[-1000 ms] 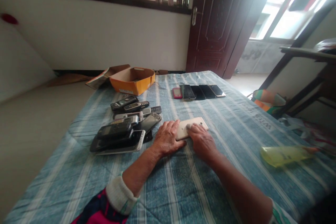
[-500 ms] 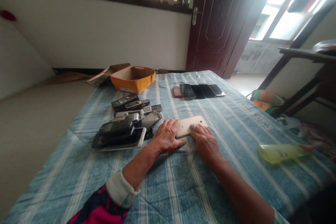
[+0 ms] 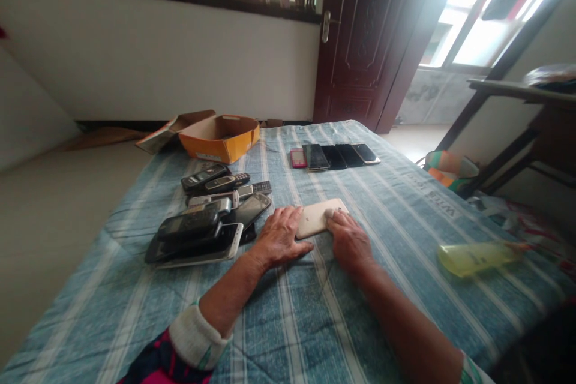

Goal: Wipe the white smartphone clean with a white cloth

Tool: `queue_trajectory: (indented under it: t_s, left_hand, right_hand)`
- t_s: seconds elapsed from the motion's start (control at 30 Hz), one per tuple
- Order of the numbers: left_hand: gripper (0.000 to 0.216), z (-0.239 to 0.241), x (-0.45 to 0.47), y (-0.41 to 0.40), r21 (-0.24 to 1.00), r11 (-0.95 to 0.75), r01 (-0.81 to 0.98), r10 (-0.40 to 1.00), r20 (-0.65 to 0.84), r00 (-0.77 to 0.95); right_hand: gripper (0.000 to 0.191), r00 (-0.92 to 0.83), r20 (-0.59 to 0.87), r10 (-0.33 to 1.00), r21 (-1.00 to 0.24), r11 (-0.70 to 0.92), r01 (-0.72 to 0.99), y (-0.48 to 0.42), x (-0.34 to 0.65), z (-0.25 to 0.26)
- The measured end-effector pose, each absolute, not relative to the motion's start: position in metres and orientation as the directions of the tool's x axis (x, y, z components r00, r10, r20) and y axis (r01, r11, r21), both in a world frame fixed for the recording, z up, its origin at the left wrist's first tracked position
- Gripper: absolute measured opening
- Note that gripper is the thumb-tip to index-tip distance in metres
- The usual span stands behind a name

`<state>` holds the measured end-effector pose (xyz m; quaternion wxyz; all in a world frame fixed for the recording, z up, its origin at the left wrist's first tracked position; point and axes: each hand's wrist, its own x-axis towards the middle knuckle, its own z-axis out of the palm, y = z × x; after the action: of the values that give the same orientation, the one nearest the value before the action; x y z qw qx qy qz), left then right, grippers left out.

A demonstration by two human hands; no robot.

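Observation:
A gold phone (image 3: 315, 218) lies back up on the blue striped cloth (image 3: 292, 324). My left hand (image 3: 279, 237) rests on its left end, fingers curled over the edge and holding it steady. My right hand (image 3: 348, 241) presses its fingertips on the phone's back, fingers together over a small white wad that I can barely make out. Just left of my left hand sits a pile of old phones (image 3: 198, 231), keypad models at the back and touch-screen ones in front.
A row of several phones (image 3: 335, 156) lies screen up at the far middle. An open orange cardboard box (image 3: 220, 138) stands at the far left edge. A yellow-green bottle (image 3: 472, 255) lies on its side at the right. A dark door (image 3: 360, 36) stands beyond.
My right fingertips have shifted a little along the phone's back, first toward its far end, then back. My left hand has stayed on the phone. The view has drifted slightly.

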<state>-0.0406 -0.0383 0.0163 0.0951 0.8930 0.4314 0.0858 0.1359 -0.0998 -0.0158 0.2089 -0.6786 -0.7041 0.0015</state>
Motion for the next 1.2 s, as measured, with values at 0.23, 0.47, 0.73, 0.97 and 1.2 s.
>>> queue_trajectory:
  t_s: [0.23,0.47,0.73,0.97,1.2]
  left_hand:
    - [0.084,0.015,-0.042,-0.038,0.229,-0.617,0.753,0.782,0.073,0.619]
    - [0.074,0.008,-0.043,-0.035,0.242,-0.638,0.731,0.767,0.117,0.630]
    - [0.081,0.016,-0.041,-0.039,0.239,-0.615,0.752,0.783,0.066,0.619]
    - [0.081,0.012,-0.042,-0.037,0.256,-0.622,0.740,0.777,0.084,0.624]
    - [0.082,0.013,-0.042,-0.037,0.270,-0.601,0.753,0.792,0.075,0.605]
  right_hand:
    - [0.039,0.103,0.313,0.944,-0.225,-0.031,0.974,-0.098,0.146,-0.019]
    - [0.041,-0.209,0.379,0.901,-0.223,0.309,0.925,-0.109,0.107,-0.021]
    - [0.040,0.052,0.300,0.953,-0.266,0.031,0.963,-0.098,0.134,-0.018]
    - [0.042,-0.072,0.283,0.957,-0.300,0.159,0.941,-0.095,0.123,-0.013]
    - [0.027,-0.248,0.211,0.945,-0.301,0.305,0.904,-0.064,0.103,0.006]
